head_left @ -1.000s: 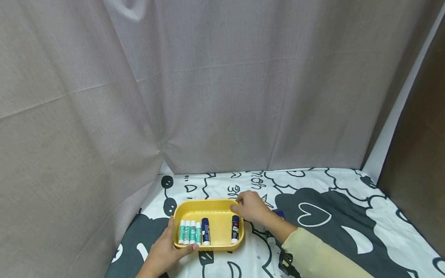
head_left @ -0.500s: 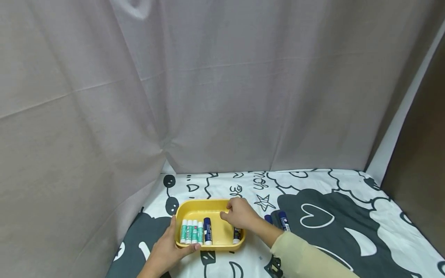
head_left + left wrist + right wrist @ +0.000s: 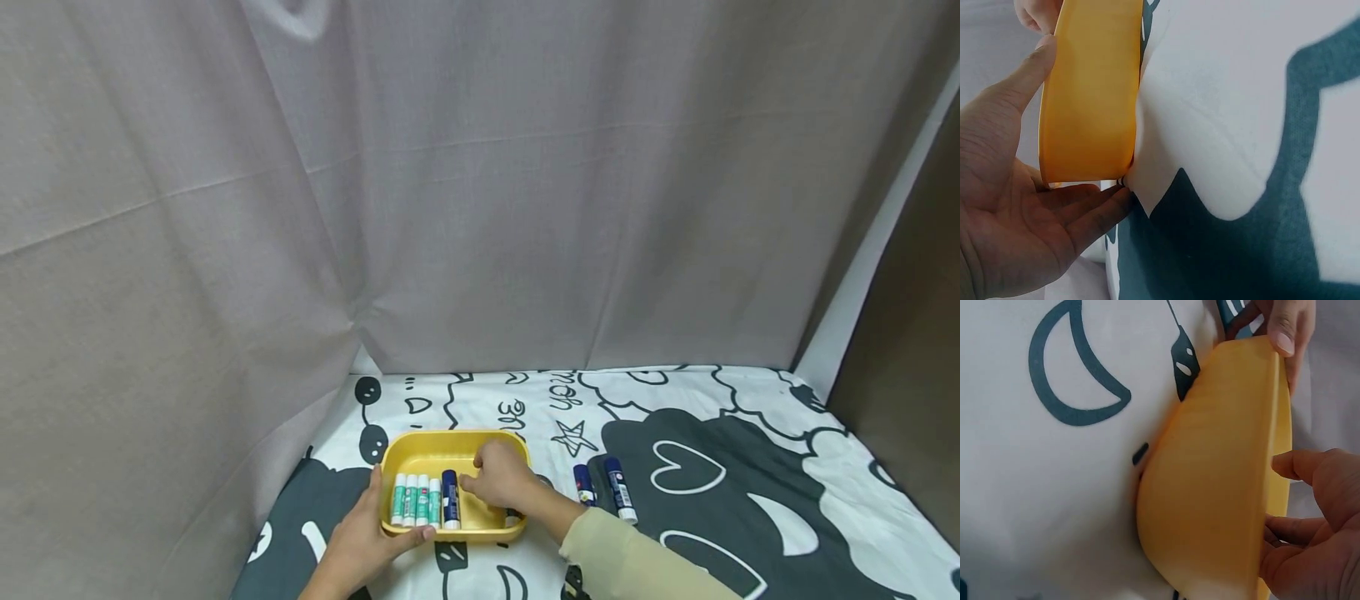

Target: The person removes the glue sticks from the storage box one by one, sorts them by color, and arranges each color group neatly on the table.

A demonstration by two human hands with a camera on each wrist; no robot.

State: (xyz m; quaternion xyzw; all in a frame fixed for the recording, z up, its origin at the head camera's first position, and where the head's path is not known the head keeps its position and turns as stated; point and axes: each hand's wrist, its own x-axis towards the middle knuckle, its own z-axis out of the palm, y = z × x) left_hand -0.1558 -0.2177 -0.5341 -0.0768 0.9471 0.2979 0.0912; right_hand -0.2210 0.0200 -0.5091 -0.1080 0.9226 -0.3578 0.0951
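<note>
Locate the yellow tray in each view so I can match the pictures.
Head: tray low, near centre.
Left wrist: tray upper left of centre.
Right wrist: tray right of centre, reaching the bottom edge.
Shared landmark: left hand, on the tray in all three; far left, then upper right, in the wrist views.

Sticks [image 3: 423, 502] in tray [image 3: 480, 535] | two loose sticks [image 3: 622, 492] right | curtain [image 3: 480, 208] behind

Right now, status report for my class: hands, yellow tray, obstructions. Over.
Left hand grips yellow tray. Right hand over it, near blue tube, grip unclear. Dark tube partly hidden by that hand.
</note>
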